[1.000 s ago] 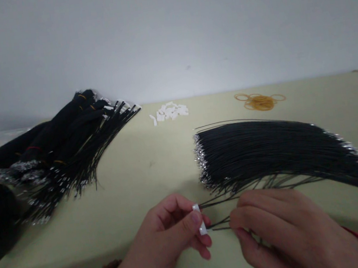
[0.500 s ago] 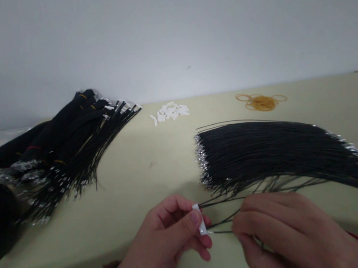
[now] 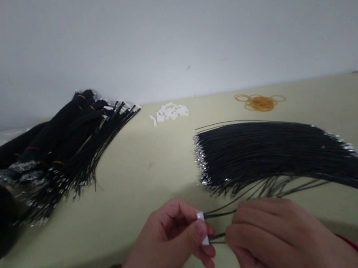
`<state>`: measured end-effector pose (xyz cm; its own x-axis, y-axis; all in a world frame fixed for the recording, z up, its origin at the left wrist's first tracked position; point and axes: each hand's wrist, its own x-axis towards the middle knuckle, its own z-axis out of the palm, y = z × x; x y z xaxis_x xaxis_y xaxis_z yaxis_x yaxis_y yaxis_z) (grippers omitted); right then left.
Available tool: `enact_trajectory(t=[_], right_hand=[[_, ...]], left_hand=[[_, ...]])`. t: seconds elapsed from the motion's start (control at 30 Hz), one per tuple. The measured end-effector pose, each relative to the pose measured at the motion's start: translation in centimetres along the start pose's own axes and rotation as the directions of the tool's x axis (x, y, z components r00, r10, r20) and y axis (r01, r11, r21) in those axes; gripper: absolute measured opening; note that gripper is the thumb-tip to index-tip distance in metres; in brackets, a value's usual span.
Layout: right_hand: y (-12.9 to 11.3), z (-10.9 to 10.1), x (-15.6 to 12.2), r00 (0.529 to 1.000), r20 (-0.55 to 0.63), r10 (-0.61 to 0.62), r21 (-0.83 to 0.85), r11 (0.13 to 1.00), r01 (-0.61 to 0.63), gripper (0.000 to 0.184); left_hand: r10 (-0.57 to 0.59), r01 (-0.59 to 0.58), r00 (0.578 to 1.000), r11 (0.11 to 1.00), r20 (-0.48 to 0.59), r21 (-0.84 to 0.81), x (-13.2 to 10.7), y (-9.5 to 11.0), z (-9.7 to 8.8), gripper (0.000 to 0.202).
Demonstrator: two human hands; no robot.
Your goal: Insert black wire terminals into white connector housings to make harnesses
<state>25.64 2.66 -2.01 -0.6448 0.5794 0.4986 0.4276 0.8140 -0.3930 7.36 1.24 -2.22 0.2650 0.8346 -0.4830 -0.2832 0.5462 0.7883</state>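
- As the head view looks down on the table [image 3: 143, 160], the left hand [image 3: 176, 243] pinches a small white connector [image 3: 200, 216] between thumb and fingers, low in the middle, just in front of the right hand's fingertips.
- The right hand [image 3: 273, 235] has its fingers curled and drawn narrow; the lower pair of black wires [image 3: 218, 236] runs into its pinch, though the fingertips' inner side is hidden, so I cannot tell exactly how many strands they hold.
- A wire could bend or miss its slot, I judge, if the right fingers push from too far back, since thin strands likely buckle.
- The connector could twist or slip, because only a thumb and the fingers behind it steady so small a piece.
- A seated wire might also pull out if the right hand catches the upper strands, which pass close to its knuckles; the loose strands near the wire stack [image 3: 265, 149] could snag likewise.
- As for looks, the connector is a short, narrow white bar, roughly upright in view, its middle covered by the thumb; dark wires leave its right side near the top and near the bottom, and the slots are too small to make out.
- Further back lie a pile of white pieces [image 3: 171, 112] and tan rubber bands [image 3: 262, 103]; tied black bundles [image 3: 57, 127] lie at left.
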Motion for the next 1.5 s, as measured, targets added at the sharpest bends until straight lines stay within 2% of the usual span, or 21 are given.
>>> enact_trajectory(t=[0.07,0.13,0.17,0.27,0.33,0.4,0.6,0.7,0.8,0.9,1.03,1.2,1.3,1.5], right_hand=[[0.9,-0.7,0.7,1.000,-0.013,0.013,0.030,0.999,-0.013,0.030],[2.5,-1.2,1.4,1.000,-0.021,0.022,-0.027,0.999,-0.023,0.024],[3.4,-1.3,1.6,0.999,-0.035,0.031,-0.103,0.994,-0.034,0.021],[5.8,-1.2,1.8,0.996,0.048,0.072,-0.322,0.945,-0.053,0.019],[6.7,-0.8,1.7,0.994,0.082,0.073,-0.353,0.935,-0.039,0.020],[6.9,-0.5,1.5,0.996,0.071,0.062,-0.348,0.937,-0.033,0.022],[7.0,-0.3,1.4,1.000,-0.020,-0.009,-0.294,0.956,0.003,0.021],[6.5,-0.4,1.4,0.996,-0.074,-0.047,-0.248,0.968,0.027,0.019],[4.8,-0.7,1.2,0.998,-0.066,-0.013,-0.153,0.988,0.003,0.016],[2.5,-0.9,0.7,1.000,-0.020,0.024,-0.056,0.998,-0.025,0.020],[0.7,-0.6,0.2,0.998,-0.015,0.053,-0.034,0.998,-0.054,0.031],[0.6,0.4,-0.1,0.990,-0.009,0.140,-0.060,0.988,-0.140,0.035],[0.8,0.8,-0.3,0.990,-0.026,0.142,-0.083,0.986,-0.143,0.037],[0.9,0.8,-0.5,0.993,-0.023,0.120,-0.104,0.987,-0.121,0.038]], left_hand=[[0.002,-0.003,1.000,1.000,0.020,0.029,-0.1,-0.1,0.1,0.026],[0.022,-0.025,0.999,0.995,0.030,0.097,-0.3,-0.3,0.1,0.023],[0.055,-0.059,0.998,0.987,0.027,0.148,-0.5,-0.3,0.1,0.019],[0.228,-0.231,0.973,0.915,0.049,0.330,-0.8,-0.4,-0.1,0.002],[0.318,-0.330,0.943,0.857,0.098,0.397,-0.9,-0.3,-0.2,0.009],[0.340,-0.363,0.931,0.842,0.130,0.400,-0.9,0.0,-0.3,0.011],[0.304,-0.315,0.948,0.839,0.098,0.443,-0.5,-0.1,-0.6,0.007],[0.286,-0.276,0.958,0.880,0.034,0.386,-0.4,-0.6,-0.7,0.026],[0.222,-0.199,0.974,0.930,-0.043,0.309,-0.3,-0.7,-0.7,0.027],[0.188,-0.172,0.981,0.961,-0.053,0.215,-0.3,-0.7,-0.7,0.027],[0.181,-0.171,0.981,0.977,-0.072,0.124,-0.1,-0.5,-0.7,0.030],[0.135,-0.134,0.985,0.991,-0.111,0.013,0.2,-0.4,-0.4,0.045],[0.079,-0.078,0.986,0.997,-0.147,0.013,0.2,-0.2,-0.3,0.047],[0.058,-0.054,0.987,0.998,-0.152,0.029,0.1,-0.1,0.0,0.049]])
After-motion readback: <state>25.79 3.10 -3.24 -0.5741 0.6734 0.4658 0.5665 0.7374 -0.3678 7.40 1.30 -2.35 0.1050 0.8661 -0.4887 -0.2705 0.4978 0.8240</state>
